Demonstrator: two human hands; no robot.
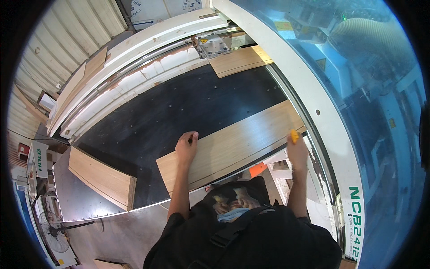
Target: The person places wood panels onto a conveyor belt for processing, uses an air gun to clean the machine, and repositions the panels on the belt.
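A long light wood-grain panel [242, 141] lies at a slant on the black table in front of me, a thin groove running along its near edge. Over the panel's left part is my left hand [186, 145], its fingers curled closed; a dark gap shows between them, and what they hold, if anything, I cannot make out. My right hand [296, 150] is at the panel's right end, closed on a small yellow object [294, 136]. Motion blurs that hand, and the object's kind is unclear.
Left on the black table [148, 121] sits a stack of wood-grain panels [102, 179]. Another panel [239, 62] lies at the far side by a metal clamp [212, 46]. A white machine frame [309, 80] with a blue see-through cover [380, 112] borders the right. A fan [54, 231] stands lower left.
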